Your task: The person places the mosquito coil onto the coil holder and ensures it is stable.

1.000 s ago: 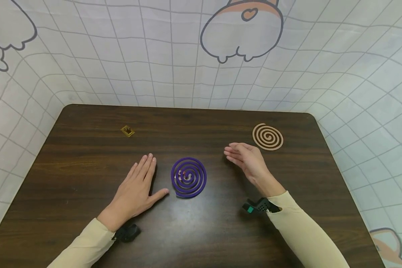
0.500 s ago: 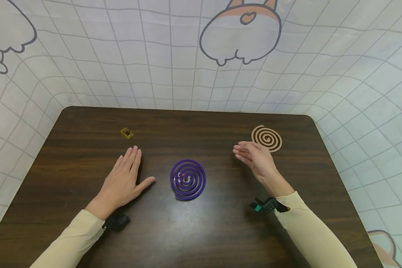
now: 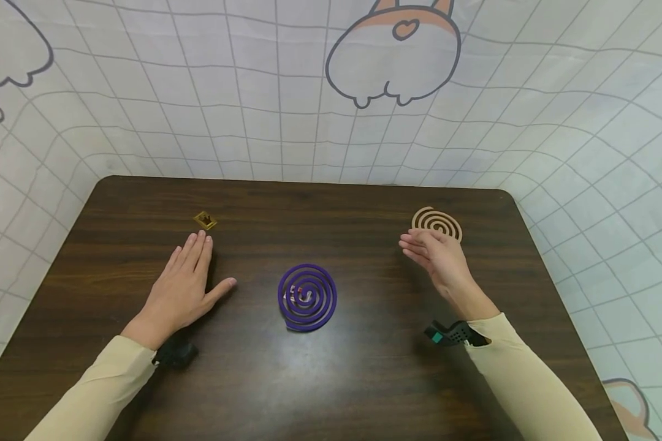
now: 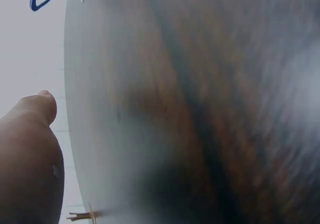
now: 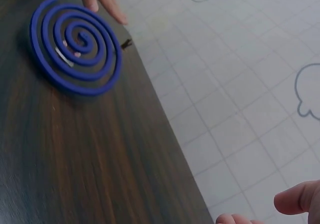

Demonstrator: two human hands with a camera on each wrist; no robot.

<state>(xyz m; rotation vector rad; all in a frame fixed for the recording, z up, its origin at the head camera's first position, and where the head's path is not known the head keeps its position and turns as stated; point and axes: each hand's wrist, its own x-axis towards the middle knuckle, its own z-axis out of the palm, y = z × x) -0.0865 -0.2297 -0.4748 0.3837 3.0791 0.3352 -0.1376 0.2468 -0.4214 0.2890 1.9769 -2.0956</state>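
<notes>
My left hand (image 3: 176, 291) is palm down with straight fingers above the dark wooden table (image 3: 254, 380), its fingertips close to a small gold metal mosquito coil stand (image 3: 205, 220). My right hand (image 3: 441, 260) holds nothing. Its fingers are loosely bent just in front of a tan mosquito coil (image 3: 451, 222), hiding its near edge in the head view. Between the hands lies a purple mosquito coil (image 3: 309, 294), with a small printed object partly visible through its gaps. This coil (image 5: 82, 37) also shows in the right wrist view.
Behind the table and along both sides hangs a white gridded cloth (image 3: 287, 122) with cartoon dogs. The table's back edge (image 3: 303, 180) lies just beyond the gold stand and the tan coil. Each wrist bears a black camera strap (image 3: 176, 354).
My left hand has moved left and forward, toward the gold stand. The right hand has shifted right and now overlaps the tan coil in the head view. The coils stay where they lay.
</notes>
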